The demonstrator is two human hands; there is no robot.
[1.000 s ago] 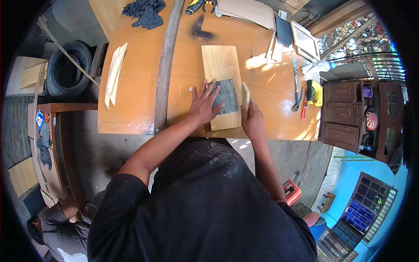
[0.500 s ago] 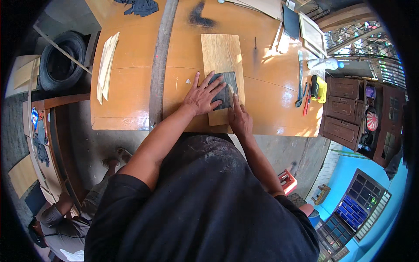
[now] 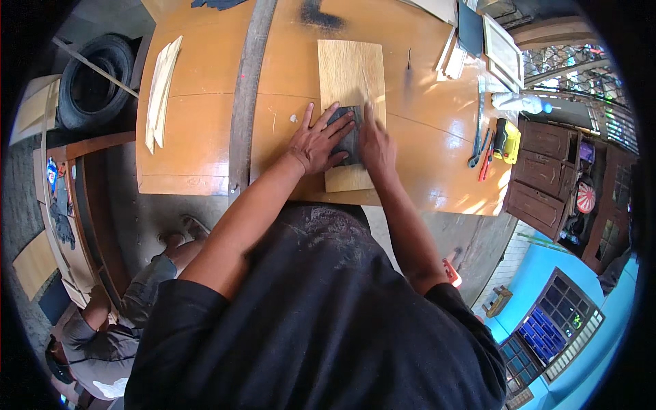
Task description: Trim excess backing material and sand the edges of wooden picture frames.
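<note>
A light wood-grain board (image 3: 342, 65) lies lengthwise away from me on the orange-brown table (image 3: 198, 116). On its near half rests a flat dark rectangular piece (image 3: 351, 137). My left hand (image 3: 314, 145) lies over that piece's left side, fingers spread and pressing it to the board. Along the piece's right edge, my right hand (image 3: 378, 147) is closed with the index finger pointing away from me. A thin, pale, pointed tool (image 3: 367, 87) sticks out past that finger, blurred by motion; its exact kind cannot be made out.
A long dark straight bar (image 3: 247, 96) crosses the table on the left, beside pale wood strips (image 3: 162, 96). At right lie a yellow-and-black tool (image 3: 506, 141), a red-handled tool (image 3: 486, 157) and a plastic bottle (image 3: 519, 102). Another person (image 3: 102, 342) is at lower left.
My right hand has moved slightly away from me along the dark piece's edge, the thin tool now reaching beyond it. The left hand stays spread on the piece. The whole view has shifted a little.
</note>
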